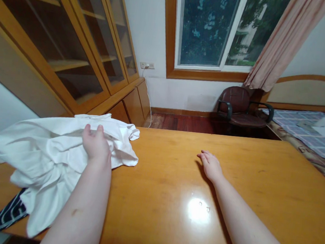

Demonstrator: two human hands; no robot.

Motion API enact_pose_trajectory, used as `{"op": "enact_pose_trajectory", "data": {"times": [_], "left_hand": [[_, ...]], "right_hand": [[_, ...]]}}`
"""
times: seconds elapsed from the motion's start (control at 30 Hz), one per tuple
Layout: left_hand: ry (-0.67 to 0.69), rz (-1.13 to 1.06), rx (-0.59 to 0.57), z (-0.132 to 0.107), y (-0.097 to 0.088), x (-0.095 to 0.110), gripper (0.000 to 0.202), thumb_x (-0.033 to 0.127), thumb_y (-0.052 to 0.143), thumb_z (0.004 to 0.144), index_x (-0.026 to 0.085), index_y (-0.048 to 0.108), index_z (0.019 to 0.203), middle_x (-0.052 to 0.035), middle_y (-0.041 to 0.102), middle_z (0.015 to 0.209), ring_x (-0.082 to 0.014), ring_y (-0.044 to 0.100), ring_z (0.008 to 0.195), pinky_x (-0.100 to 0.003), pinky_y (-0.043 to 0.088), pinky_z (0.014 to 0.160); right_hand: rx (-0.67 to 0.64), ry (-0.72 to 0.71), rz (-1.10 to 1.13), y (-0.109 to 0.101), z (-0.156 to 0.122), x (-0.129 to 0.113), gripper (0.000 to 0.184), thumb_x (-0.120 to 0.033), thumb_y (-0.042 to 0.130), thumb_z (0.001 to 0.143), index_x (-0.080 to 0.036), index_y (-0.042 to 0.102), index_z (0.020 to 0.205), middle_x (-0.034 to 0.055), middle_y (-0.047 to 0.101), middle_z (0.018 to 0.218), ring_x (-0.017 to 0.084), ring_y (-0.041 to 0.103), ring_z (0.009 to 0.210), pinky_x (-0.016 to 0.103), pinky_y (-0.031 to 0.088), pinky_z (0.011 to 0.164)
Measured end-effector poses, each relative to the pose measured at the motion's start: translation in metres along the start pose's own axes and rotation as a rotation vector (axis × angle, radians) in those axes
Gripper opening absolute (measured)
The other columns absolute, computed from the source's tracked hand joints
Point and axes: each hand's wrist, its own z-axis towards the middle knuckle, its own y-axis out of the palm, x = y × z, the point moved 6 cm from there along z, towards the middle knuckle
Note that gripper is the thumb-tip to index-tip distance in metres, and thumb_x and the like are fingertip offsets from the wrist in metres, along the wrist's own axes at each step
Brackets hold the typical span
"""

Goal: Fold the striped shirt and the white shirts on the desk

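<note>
A crumpled white cloth (58,158), perhaps a garment, lies bunched over the left part of the wooden table (156,183). My left hand (96,141) is at its upper right part, with two fingertips showing and the fold between them; the hand looks closed on the fabric, though its other fingers are hidden. Under the cloth's lower left side, a black piece of fabric with white lines (7,214) sticks out. My right hand (210,165) is just over the table top, right of the middle, fingers loosely stretched out and holding nothing.
A glass-door cabinet (100,47) stands beyond the table at left. Past the far edge are a white cord (148,93), a dark red armchair (235,106) and, at right, a bed (300,123). Window light reflects off the table top.
</note>
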Motion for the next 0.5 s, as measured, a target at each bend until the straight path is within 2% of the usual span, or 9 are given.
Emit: {"op": "enact_pose_trajectory", "data": {"times": [0.1, 0.17, 0.23, 0.37, 0.43, 0.5], "left_hand": [[0.314, 0.182, 0.036, -0.013, -0.001, 0.047, 0.049, 0.023, 0.068, 0.075, 0.015, 0.053, 0.121, -0.0089, 0.051, 0.122, -0.0219, 0.053, 0.11, -0.039, 0.041, 0.1], [0.495, 0.249, -0.027, -0.026, 0.003, 0.082, 0.055, 0.024, 0.071, 0.073, 0.017, 0.052, 0.125, -0.0089, 0.043, 0.137, -0.0269, 0.039, 0.129, -0.042, 0.03, 0.11], [0.594, 0.258, -0.102, -0.04, 0.005, 0.112, 0.061, 0.025, 0.071, 0.073, 0.019, 0.049, 0.13, -0.0063, 0.04, 0.141, -0.0274, 0.033, 0.134, -0.043, 0.025, 0.113], [0.658, 0.19, -0.315, -0.083, 0.004, 0.149, 0.069, 0.03, 0.072, 0.07, 0.019, 0.048, 0.133, -0.0057, 0.04, 0.142, -0.0273, 0.036, 0.133, -0.043, 0.028, 0.113], [0.624, 0.107, -0.477, -0.114, 0.006, 0.154, 0.065, 0.032, 0.071, 0.071, 0.024, 0.05, 0.132, -0.0037, 0.042, 0.142, -0.0292, 0.035, 0.134, -0.046, 0.029, 0.113], [0.484, 0.019, -0.701, -0.148, 0.013, 0.148, 0.061, 0.033, 0.065, 0.077, 0.027, 0.047, 0.135, -0.0023, 0.041, 0.144, -0.0291, 0.035, 0.135, -0.047, 0.029, 0.114]], "right_hand": [[0.007, 0.001, 0.004, -0.001, 0.0, 0.0, 0.051, -0.043, 0.025, 0.094, -0.022, 0.071, 0.102, 0.0069, 0.057, 0.132, 0.022, 0.043, 0.128, 0.042, 0.024, 0.109], [0.008, -0.001, 0.002, -0.002, 0.0, 0.0, 0.051, -0.043, 0.025, 0.094, -0.022, 0.071, 0.102, 0.0068, 0.057, 0.131, 0.021, 0.044, 0.128, 0.042, 0.024, 0.109], [0.007, 0.0, 0.001, -0.002, 0.0, -0.001, 0.051, -0.042, 0.025, 0.095, -0.022, 0.071, 0.102, 0.007, 0.057, 0.131, 0.021, 0.044, 0.128, 0.042, 0.025, 0.109], [0.003, -0.002, -0.002, -0.003, -0.001, -0.002, 0.051, -0.042, 0.025, 0.095, -0.022, 0.071, 0.101, 0.0068, 0.057, 0.131, 0.022, 0.044, 0.128, 0.042, 0.025, 0.109], [-0.002, -0.009, -0.011, -0.002, 0.0, -0.002, 0.051, -0.043, 0.025, 0.095, -0.022, 0.071, 0.102, 0.0069, 0.057, 0.132, 0.022, 0.044, 0.128, 0.042, 0.025, 0.108], [-0.005, -0.013, -0.019, -0.001, 0.0, -0.001, 0.05, -0.043, 0.026, 0.094, -0.022, 0.071, 0.102, 0.0072, 0.057, 0.132, 0.022, 0.044, 0.128, 0.042, 0.026, 0.108]]}}
